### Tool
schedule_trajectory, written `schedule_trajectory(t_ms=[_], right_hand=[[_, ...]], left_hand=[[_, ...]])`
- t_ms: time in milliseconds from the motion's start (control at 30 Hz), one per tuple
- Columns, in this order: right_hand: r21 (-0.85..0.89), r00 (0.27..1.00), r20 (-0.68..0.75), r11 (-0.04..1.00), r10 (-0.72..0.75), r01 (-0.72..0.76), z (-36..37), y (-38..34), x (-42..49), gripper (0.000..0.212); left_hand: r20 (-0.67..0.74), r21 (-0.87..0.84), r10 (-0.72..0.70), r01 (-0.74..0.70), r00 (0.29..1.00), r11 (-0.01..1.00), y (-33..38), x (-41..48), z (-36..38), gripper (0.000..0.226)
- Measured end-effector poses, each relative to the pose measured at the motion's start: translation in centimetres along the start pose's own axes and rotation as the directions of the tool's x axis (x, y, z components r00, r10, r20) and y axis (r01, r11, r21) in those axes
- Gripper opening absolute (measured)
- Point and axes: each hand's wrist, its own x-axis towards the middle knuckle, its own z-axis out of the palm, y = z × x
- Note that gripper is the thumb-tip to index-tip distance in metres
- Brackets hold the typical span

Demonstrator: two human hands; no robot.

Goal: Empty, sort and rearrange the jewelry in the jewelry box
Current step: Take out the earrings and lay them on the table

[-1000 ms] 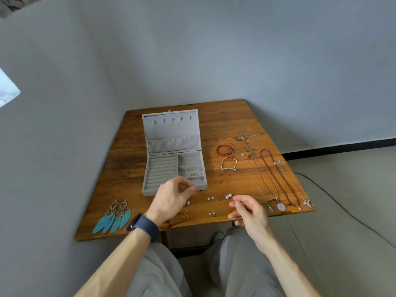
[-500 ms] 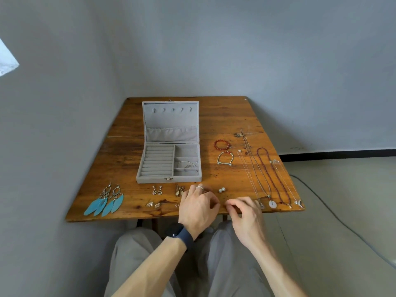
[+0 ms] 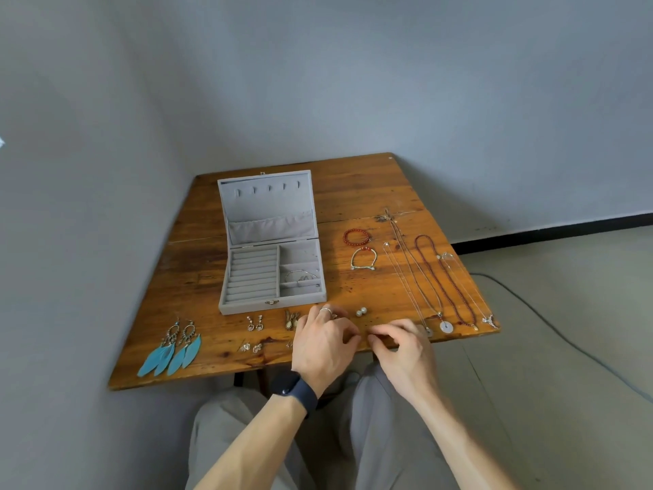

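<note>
I log soft, dimmish daylight, weak shadows, sheen on the table (image 3: 371, 192), wide-angle bowing at the edges, slight blur on left hand (image 3: 319, 343) and right hand (image 3: 406, 351).

I see a plain room, likely in a home: a worn wooden desk (image 3: 357, 199) in the corner of grey walls (image 3: 424, 83), black skirting (image 3: 551, 232) and a floor cable (image 3: 565, 334) right of the desk.

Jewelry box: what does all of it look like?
The jewelry box is grey, felt-like, and open, its lid raised behind with five small hooks and a gathered pocket. The base has ring rolls left, compartments right; a thin silvery piece lies there. A small metal clasp is in front. It rests on the wooden table.
</note>
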Motion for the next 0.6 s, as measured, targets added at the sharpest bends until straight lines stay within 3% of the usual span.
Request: schedule_trajectory(t_ms=[200, 600], right_hand=[[-0.024, 0.999, -0.045, 1.000, -0.020, 0.019, 0.7, 0.3, -0.1, 0.015], [0.022, 1.000, 0.027, 1.000, 0.009, -0.010, 0.1, 0.3, -0.1, 0.024]], left_hand=[[-0.001, 0.019, 0.022, -0.022, 1.000, 1.000, -0.1, 0.1, 0.1, 0.020], [-0.016, 0.032, 0.044, -0.043, 0.999, 0.999, -1.4, -0.1, -1.4, 0.020]])
